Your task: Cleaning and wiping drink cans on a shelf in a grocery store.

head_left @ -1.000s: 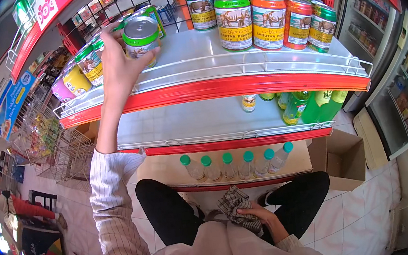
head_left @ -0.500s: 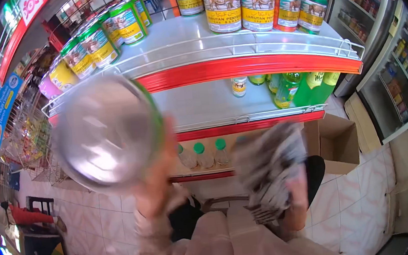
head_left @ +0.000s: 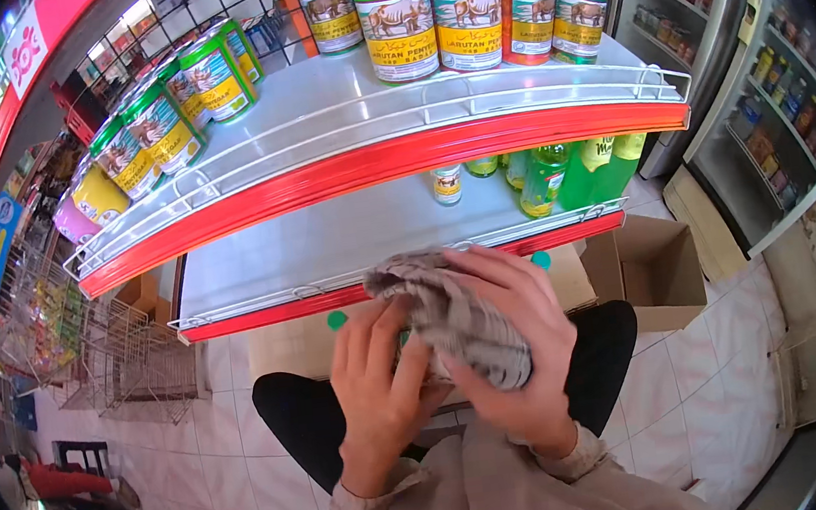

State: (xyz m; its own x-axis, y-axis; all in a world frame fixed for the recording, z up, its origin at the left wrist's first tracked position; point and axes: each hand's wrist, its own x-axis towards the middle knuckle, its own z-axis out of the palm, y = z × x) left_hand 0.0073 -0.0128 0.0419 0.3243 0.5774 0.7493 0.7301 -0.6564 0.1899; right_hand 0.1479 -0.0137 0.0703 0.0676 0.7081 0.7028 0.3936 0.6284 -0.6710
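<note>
Both hands are together in front of the lower shelf edge. My left hand [head_left: 374,395] has its fingers curled around a can that is almost wholly hidden; only slivers of it show between the fingers and the cloth. A crumpled grey-brown checked cloth [head_left: 467,329] covers the can. My right hand [head_left: 529,342] grips this cloth and presses it against the can from the right. Beyond the hands, the upper shelf [head_left: 309,95] bears drink cans with green and orange tops [head_left: 399,29] at the right and a slanting row of cans [head_left: 158,132] at the left.
The lower shelf [head_left: 287,249] holds green bottles [head_left: 545,179] and a small labelled jar [head_left: 446,185]. An open cardboard box [head_left: 657,272] stands on the floor at the right, beside glass-door fridges [head_left: 785,121]. Wire baskets [head_left: 144,371] stand at the left.
My left hand has lowered the can from close up at the left to the middle. My right hand has brought the cloth onto it. The view has shifted slightly.
</note>
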